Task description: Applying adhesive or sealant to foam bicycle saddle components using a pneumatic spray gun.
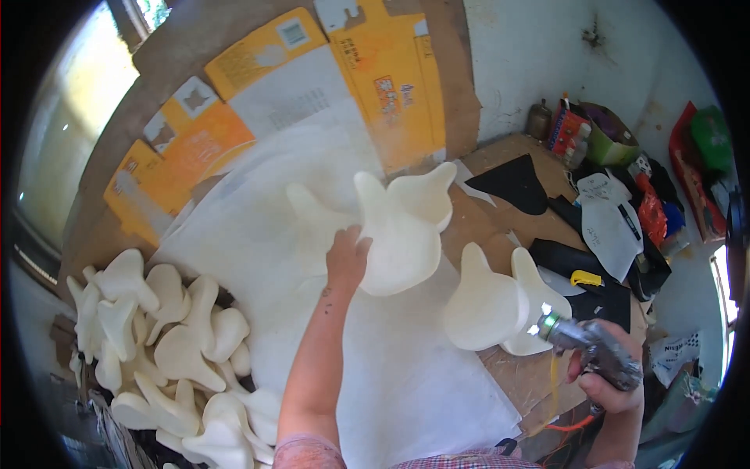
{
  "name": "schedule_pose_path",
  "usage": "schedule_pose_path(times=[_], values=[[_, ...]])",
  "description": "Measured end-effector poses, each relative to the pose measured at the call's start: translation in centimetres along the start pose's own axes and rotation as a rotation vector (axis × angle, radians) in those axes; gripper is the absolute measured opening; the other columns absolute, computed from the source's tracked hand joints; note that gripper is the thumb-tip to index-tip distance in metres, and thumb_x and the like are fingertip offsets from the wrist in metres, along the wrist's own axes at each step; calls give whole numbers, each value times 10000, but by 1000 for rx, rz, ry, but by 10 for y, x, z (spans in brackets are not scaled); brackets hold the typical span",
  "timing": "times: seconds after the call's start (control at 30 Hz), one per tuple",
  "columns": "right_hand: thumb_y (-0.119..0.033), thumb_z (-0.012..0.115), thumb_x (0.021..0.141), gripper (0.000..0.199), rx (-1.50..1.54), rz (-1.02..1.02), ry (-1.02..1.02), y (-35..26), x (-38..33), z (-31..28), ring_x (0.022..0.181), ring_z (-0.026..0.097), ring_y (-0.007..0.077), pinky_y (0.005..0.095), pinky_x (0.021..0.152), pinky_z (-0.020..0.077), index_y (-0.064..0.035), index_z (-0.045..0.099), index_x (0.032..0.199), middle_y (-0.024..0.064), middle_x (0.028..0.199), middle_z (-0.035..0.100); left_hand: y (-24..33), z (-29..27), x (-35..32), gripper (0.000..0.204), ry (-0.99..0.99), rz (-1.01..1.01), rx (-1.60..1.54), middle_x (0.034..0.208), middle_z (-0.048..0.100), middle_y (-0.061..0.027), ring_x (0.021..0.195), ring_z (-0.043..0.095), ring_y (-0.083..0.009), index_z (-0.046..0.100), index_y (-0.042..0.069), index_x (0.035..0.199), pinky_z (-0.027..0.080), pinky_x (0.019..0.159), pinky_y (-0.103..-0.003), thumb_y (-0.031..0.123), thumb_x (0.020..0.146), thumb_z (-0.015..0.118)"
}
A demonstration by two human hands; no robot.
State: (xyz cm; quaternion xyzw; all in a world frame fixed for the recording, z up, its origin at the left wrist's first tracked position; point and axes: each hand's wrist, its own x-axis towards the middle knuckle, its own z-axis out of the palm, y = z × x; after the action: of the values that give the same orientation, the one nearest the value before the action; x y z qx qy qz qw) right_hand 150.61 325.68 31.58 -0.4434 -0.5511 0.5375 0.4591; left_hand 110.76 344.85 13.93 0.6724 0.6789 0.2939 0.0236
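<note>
My left hand (346, 254) grips the left edge of a cream, saddle-shaped foam pad (402, 254) on white sheeting. A similar pad (430, 191) lies behind it to the right, and a paler shape (312, 215) shows to its left. In my right hand (617, 371) is a metal spray gun (598, 352), fingers wrapped round its grip, nozzle toward the left. Two more foam pads, one in front (480, 305) and one behind (539, 301), lie overlapping left of the nozzle.
Several foam pads (187, 356) are heaped at the left. Flattened yellow cartons (391, 86) cover the back. To the right are black material pieces (516, 184), a yellow cutter (586, 278), a paper template (609, 223) and a green box (609, 141). An orange hose (574, 424) runs below the spray gun.
</note>
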Motion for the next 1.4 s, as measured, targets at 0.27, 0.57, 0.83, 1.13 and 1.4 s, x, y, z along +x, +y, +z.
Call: schedule_pose_path(times=[0.27, 0.57, 0.83, 1.13, 1.4], values=[[-145, 728, 710, 581, -196, -52, -220, -1, 2, 13, 715, 623, 124, 242, 672, 499, 8, 497, 1221, 80, 817, 643, -62, -73, -97, 385, 269, -412, -185, 1013, 531, -128, 900, 538, -251, 564, 37, 1145, 449, 793, -332, 211, 815, 659], [-142, 712, 746, 509, -433, -94, -377, 4, 58, 33, 720, 605, 126, 230, 683, 473, 5, 527, 1197, 75, 885, 634, -147, -98, -104, 358, 374, -760, -940, 1092, 587, -56, 933, 569, -159, 572, -22, 1142, 460, 819, -294, 190, 860, 631], [-306, 744, 666, 711, -61, 173, -252, 56, 62, 71, 713, 603, 153, 279, 663, 508, 55, 468, 1213, 98, 850, 612, -235, -6, 2, 703, -252, -453, -317, 1366, 433, -178, 1241, 426, -278, 453, 51, 1332, 312, 1044, -417, 397, 762, 679], [-106, 644, 840, 381, -298, 329, -477, 74, 41, 112, 879, 572, 137, 271, 767, 455, 16, 534, 1183, 64, 986, 606, -92, -121, -209, 371, 335, -428, -414, 1264, 485, -168, 1110, 496, -290, 625, 36, 1072, 416, 917, -373, 326, 841, 609], [-154, 702, 742, 565, -20, 296, -636, 92, 51, 128, 805, 587, 131, 266, 743, 487, 47, 478, 1221, 77, 880, 614, -165, -336, -391, 647, 1243, -804, -472, 1301, 461, -116, 1188, 435, -274, 379, 150, 1345, 407, 931, -531, 490, 836, 590]])
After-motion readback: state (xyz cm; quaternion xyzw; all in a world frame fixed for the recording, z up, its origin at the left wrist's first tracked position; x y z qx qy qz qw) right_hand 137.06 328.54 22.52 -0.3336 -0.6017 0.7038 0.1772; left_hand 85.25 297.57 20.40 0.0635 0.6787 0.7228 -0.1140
